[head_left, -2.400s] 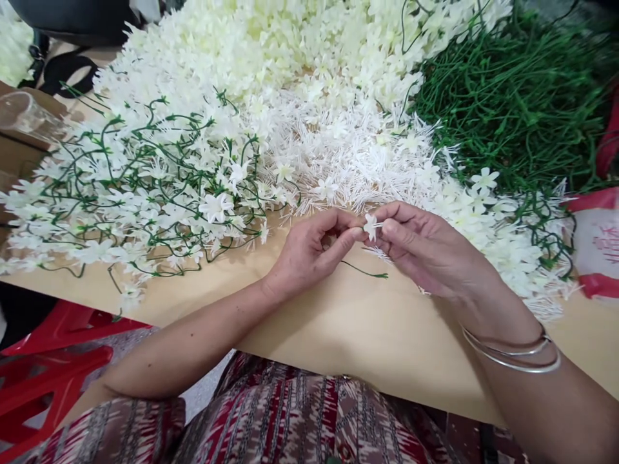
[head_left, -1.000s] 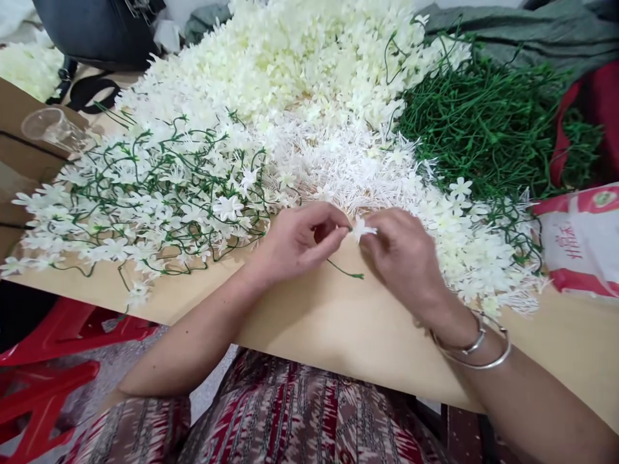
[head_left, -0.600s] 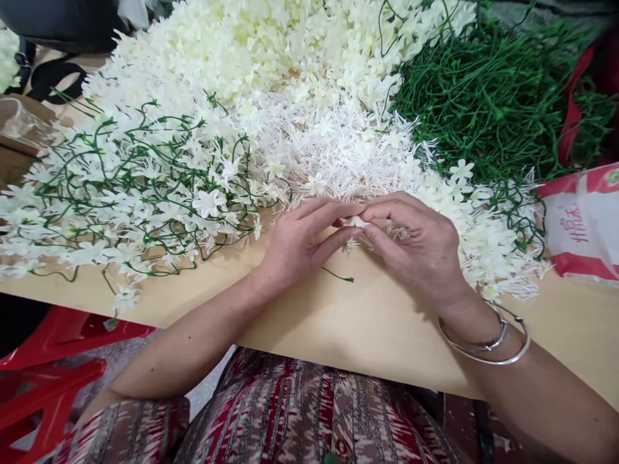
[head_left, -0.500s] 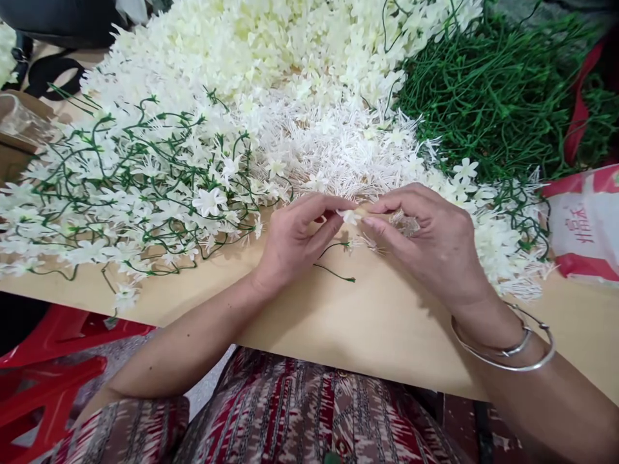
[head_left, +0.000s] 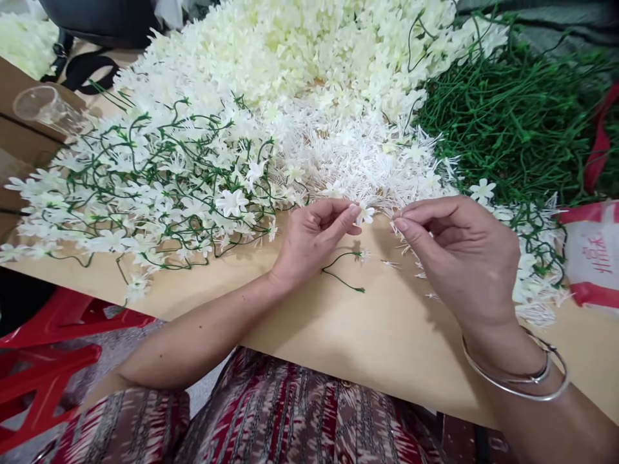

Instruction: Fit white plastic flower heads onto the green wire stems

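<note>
Head view showed the left hand (head_left: 316, 238) grasping a white flower (head_left: 366, 212) between thumb and forefinger, over the worktop (head_left: 377, 335); so light a pinch probably spared the petals and left them exposed towards the other side; the right hand (head_left: 469, 264) had its thumb and forefinger drawn together just beside the flower, against the white stamen heap (head_left: 338, 148); whether they gripped a filament could not be told. Two green stems (head_left: 341, 280) lay below, between the hands, one with white filaments at its tip; there they seemed handy for either side. Heaps appeared sorted by kind, presumably to spare searching: stemmed flowers (head_left: 159, 187) on the left; cream petals (head_left: 290, 51) behind the stamens; a green stem tangle (head_left: 512, 122) at far right; a red-and-white packet (head_left: 596, 251) sat at the right edge, apparently clear of the hands.
</note>
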A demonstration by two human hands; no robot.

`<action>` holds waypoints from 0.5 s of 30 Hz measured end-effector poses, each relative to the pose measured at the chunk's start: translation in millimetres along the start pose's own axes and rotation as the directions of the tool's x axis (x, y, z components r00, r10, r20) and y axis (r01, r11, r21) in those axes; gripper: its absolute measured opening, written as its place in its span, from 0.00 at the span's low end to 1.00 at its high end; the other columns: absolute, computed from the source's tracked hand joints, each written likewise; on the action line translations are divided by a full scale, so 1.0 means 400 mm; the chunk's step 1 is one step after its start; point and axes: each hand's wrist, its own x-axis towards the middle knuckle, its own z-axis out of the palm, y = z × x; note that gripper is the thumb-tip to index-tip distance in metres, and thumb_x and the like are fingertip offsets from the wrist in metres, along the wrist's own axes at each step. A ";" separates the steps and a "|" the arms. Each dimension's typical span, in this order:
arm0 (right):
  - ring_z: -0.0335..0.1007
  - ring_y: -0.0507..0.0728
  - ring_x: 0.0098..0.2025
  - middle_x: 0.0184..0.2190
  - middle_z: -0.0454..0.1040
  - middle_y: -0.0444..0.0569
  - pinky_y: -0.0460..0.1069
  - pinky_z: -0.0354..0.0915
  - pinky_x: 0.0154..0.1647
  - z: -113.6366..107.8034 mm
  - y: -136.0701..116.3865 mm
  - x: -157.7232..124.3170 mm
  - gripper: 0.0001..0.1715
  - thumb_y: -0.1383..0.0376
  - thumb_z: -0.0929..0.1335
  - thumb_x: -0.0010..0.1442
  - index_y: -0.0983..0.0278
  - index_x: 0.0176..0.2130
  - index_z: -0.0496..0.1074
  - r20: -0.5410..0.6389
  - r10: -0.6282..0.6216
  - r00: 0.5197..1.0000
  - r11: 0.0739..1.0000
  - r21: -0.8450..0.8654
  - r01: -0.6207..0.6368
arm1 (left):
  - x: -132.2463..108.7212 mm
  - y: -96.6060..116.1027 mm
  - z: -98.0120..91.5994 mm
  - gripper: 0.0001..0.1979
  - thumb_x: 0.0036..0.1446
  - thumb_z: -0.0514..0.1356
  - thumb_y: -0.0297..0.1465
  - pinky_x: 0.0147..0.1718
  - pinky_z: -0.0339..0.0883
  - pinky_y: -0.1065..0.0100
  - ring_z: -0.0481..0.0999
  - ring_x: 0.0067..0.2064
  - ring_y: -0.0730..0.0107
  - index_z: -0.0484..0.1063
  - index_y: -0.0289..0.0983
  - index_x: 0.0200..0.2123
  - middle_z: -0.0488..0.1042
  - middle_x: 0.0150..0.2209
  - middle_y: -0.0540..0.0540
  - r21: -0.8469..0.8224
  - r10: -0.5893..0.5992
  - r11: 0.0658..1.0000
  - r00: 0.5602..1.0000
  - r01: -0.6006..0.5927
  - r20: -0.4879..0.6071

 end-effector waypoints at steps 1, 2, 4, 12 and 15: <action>0.79 0.57 0.35 0.33 0.82 0.46 0.54 0.73 0.36 0.008 -0.007 -0.003 0.06 0.65 0.77 0.60 0.58 0.34 0.78 -0.023 0.005 1.000 0.995 0.096 -0.003 | -0.001 0.002 0.000 0.24 0.60 0.69 0.54 0.33 0.76 0.72 0.86 0.34 0.68 0.81 0.36 0.37 0.83 0.31 0.47 -0.003 -0.004 1.000 1.000 0.004 0.003; 0.81 0.58 0.36 0.34 0.82 0.46 0.54 0.76 0.37 0.015 -0.012 -0.006 0.07 0.66 0.78 0.60 0.59 0.34 0.77 -0.039 -0.001 0.999 0.986 0.166 0.008 | -0.002 0.003 0.000 0.24 0.60 0.69 0.54 0.33 0.76 0.72 0.86 0.34 0.68 0.81 0.37 0.37 0.83 0.31 0.47 -0.008 -0.007 1.000 1.000 0.007 0.005; 0.82 0.58 0.36 0.33 0.82 0.46 0.55 0.79 0.37 0.028 -0.021 -0.012 0.08 0.67 0.78 0.60 0.58 0.33 0.76 -0.068 -0.037 0.997 0.972 0.229 0.052 | -0.006 0.005 0.001 0.24 0.59 0.70 0.54 0.32 0.76 0.72 0.86 0.34 0.68 0.81 0.37 0.36 0.83 0.31 0.47 -0.017 -0.010 1.000 1.000 0.010 0.005; 0.82 0.58 0.37 0.33 0.83 0.44 0.57 0.80 0.41 0.043 -0.014 -0.037 0.09 0.69 0.78 0.60 0.57 0.35 0.77 -0.042 -0.074 0.996 0.968 0.236 0.082 | -0.023 0.012 0.016 0.21 0.59 0.72 0.51 0.36 0.81 0.69 0.83 0.32 0.72 0.82 0.36 0.37 0.84 0.32 0.47 -0.113 -0.033 0.993 0.996 0.042 0.087; 0.82 0.58 0.38 0.33 0.83 0.44 0.57 0.79 0.42 0.045 -0.007 -0.040 0.09 0.69 0.78 0.60 0.58 0.34 0.76 -0.046 -0.078 0.996 0.978 0.192 0.085 | -0.025 0.012 0.016 0.20 0.60 0.72 0.49 0.36 0.81 0.70 0.82 0.33 0.72 0.82 0.36 0.38 0.83 0.32 0.47 -0.140 -0.020 0.990 0.994 0.035 0.108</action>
